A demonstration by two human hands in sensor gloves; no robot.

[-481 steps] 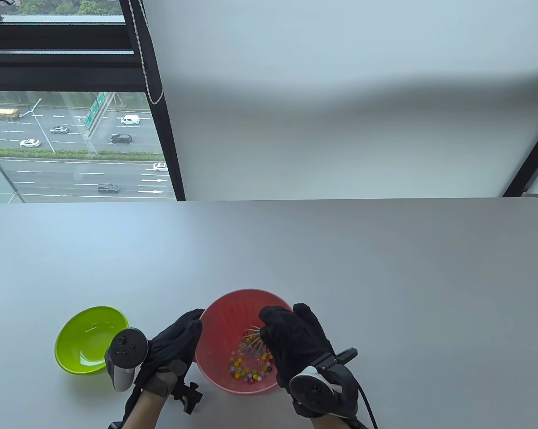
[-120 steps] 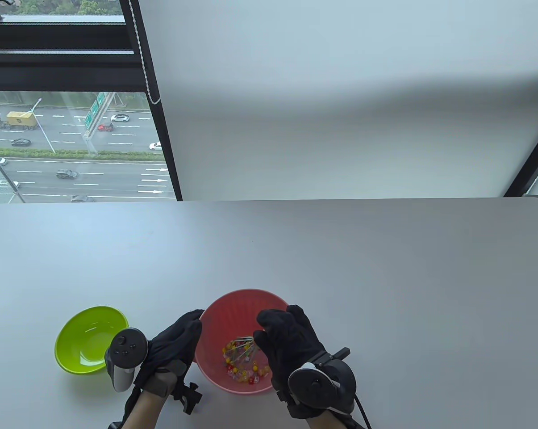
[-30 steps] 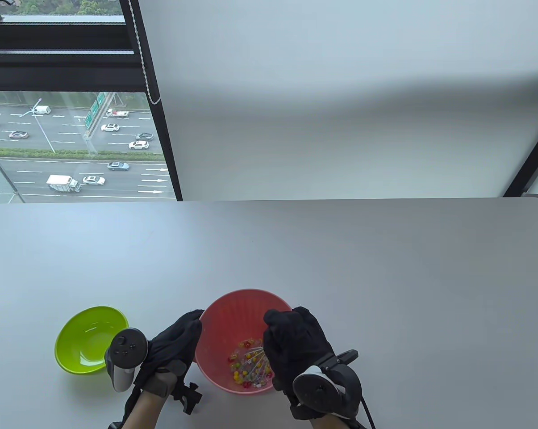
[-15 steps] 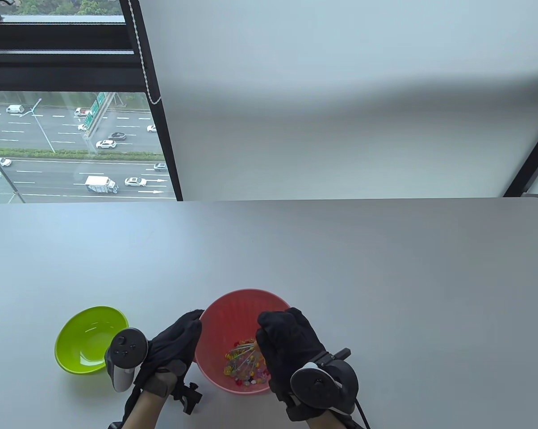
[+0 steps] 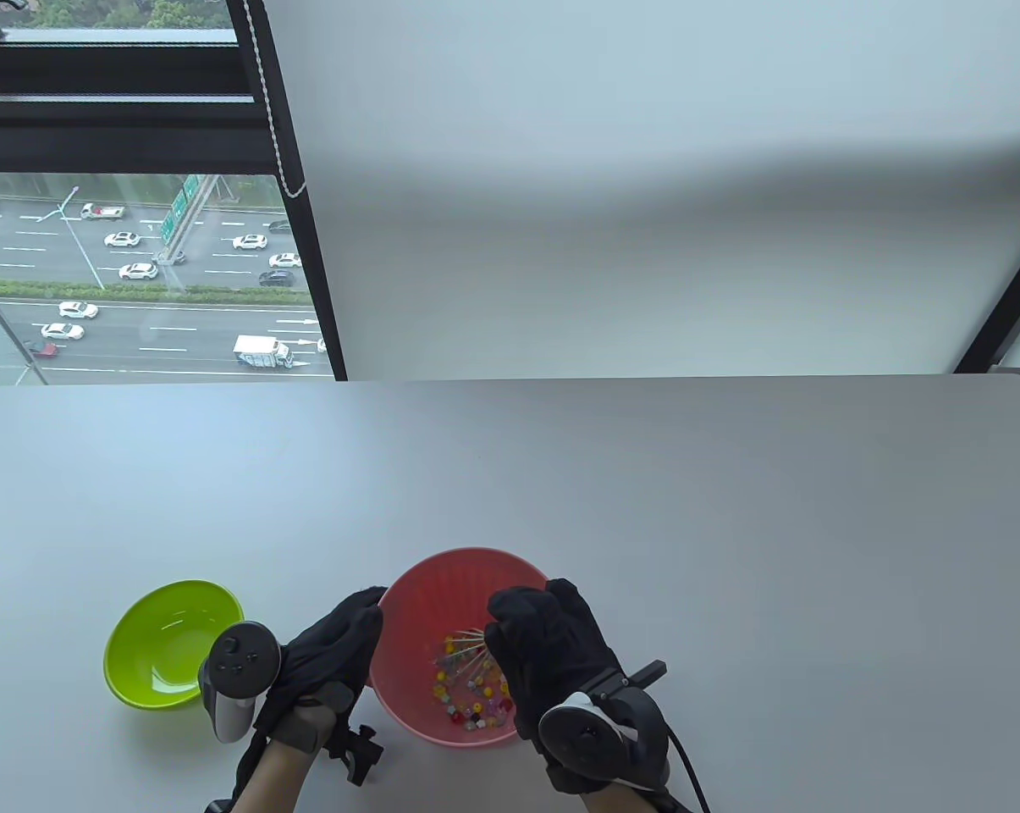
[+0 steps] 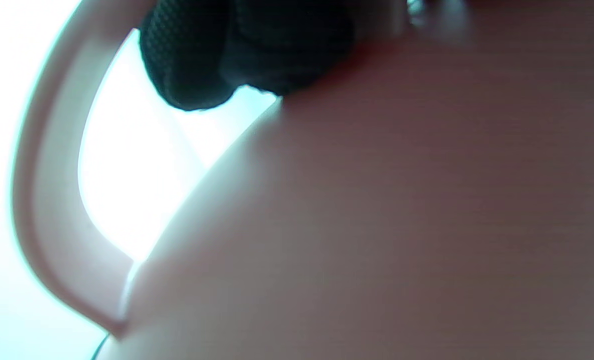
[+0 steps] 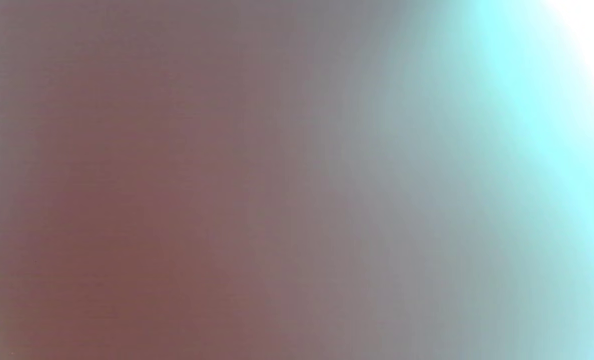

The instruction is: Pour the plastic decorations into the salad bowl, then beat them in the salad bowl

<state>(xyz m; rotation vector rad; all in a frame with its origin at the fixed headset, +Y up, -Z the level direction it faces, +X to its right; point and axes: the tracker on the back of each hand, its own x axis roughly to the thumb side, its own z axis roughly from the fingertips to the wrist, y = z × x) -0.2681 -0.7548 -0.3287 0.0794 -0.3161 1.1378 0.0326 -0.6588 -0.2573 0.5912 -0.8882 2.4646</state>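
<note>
Right hand [image 5: 552, 656] is positioned over the right part of the pink salad bowl [image 5: 425, 593], fingers curled around the handle of a wire whisk [image 5: 467, 656]. Only the whisk's wires are visible; they slant down and to the left into the bowl among the plastic decorations [image 5: 476, 699]. The decorations are small multicoloured beads, yellow, red and clear, lying on the bowl bottom, mostly in its near half. A tracker [image 5: 598, 741] is strapped to the back of the right hand.

Left hand [image 5: 328, 656] lies against the left outer wall of the salad bowl, fingers extended along the wall up to the rim. The left wrist view shows gloved fingertips [image 6: 241, 50] pressed on the pink wall [image 6: 377, 225] just under the curved rim. The hand is not clenched. A second tracker [image 5: 234, 677] sits on its back.

The salad bowl stands on the grey table [image 5: 645, 491] near the near edge, at centre. A green bowl [image 5: 167, 639] stands to the left of the left hand, apart from the salad bowl. The right wrist view is fully blurred, pink and cyan only.
</note>
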